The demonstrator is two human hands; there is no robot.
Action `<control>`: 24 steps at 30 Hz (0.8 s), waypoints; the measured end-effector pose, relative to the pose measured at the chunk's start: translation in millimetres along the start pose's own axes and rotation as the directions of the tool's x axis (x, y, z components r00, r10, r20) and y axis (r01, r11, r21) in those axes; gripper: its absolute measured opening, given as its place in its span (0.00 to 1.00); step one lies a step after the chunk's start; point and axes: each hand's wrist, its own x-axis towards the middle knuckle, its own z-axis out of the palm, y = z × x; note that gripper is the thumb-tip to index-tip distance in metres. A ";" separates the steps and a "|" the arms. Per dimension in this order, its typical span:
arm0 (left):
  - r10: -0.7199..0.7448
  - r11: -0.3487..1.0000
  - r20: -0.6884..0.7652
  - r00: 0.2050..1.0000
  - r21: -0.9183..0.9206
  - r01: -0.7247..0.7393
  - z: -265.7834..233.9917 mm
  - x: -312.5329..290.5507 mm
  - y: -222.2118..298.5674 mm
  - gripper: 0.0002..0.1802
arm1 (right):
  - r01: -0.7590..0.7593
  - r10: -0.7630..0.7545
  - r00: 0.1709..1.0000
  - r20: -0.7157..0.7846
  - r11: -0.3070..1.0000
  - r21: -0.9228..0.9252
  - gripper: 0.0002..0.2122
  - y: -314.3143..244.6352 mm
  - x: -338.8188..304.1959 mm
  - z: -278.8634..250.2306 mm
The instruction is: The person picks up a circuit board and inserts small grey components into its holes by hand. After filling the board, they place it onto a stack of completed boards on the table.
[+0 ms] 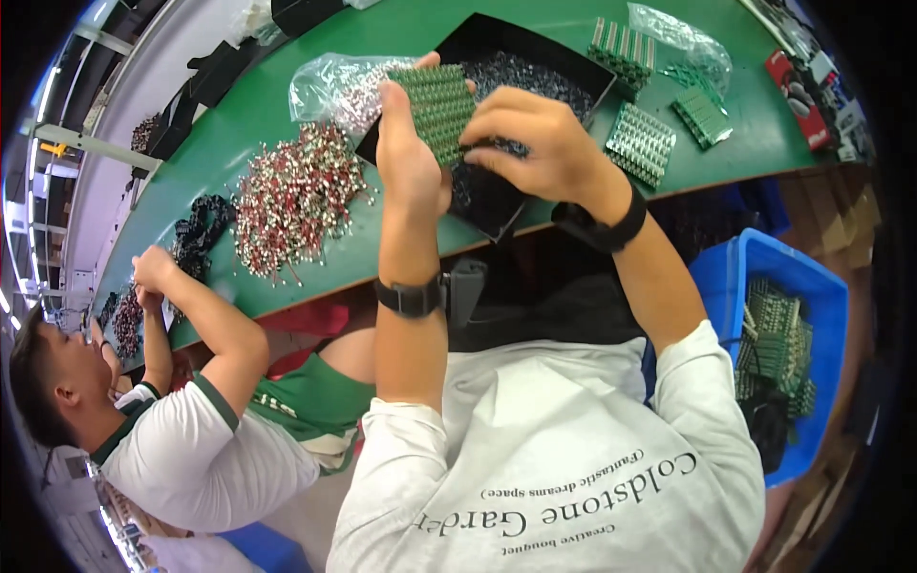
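Observation:
My left hand (409, 162) is closed around a green circuit board panel (432, 113), which carries rows of small parts and is held tilted up over a black tray (482, 36). At the panel's right edge, the thumb and fingers of my right hand (549, 143) are drawn together. A small dark piece shows by those fingertips, but whether they grip it or it lies in the tray behind cannot be made out. Many small dark parts (549, 81) fill the tray. Both wrists wear black bands.
Left of the tray lie a heap of small red-and-silver parts (296, 196) and a clear plastic bag (330, 88). More board panels (640, 143) rest on the green table (755, 143) at right. A blue bin (826, 315) with panels stands right. A co-worker (191, 430) sits at left.

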 end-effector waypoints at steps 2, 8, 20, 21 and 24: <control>0.027 0.999 0.026 0.999 0.018 -0.027 -2.3 -2.0 0.7 0.34 | 0.030 -0.030 1.000 -0.006 1.000 -0.001 0.11 -1.4 -1.5 0.7; 0.026 0.999 -0.001 1.000 0.020 -0.026 2.0 -4.1 5.2 0.34 | -0.007 0.006 1.000 0.023 1.000 0.031 0.08 -7.4 -1.8 2.2; 0.050 0.999 -0.006 0.999 0.008 -0.050 5.0 -3.5 -1.6 0.35 | -0.168 0.166 0.985 0.053 0.985 0.037 0.06 -10.7 -3.5 -3.7; 0.037 0.999 -0.010 0.999 0.017 -0.037 5.6 -3.6 -1.0 0.35 | -0.177 0.175 0.982 0.070 0.984 0.025 0.07 -9.5 -3.6 -4.8; 0.038 0.999 -0.016 0.999 0.011 -0.038 -0.2 -2.9 1.2 0.35 | -0.149 0.146 0.984 0.098 0.988 0.029 0.10 -20.3 4.0 -2.8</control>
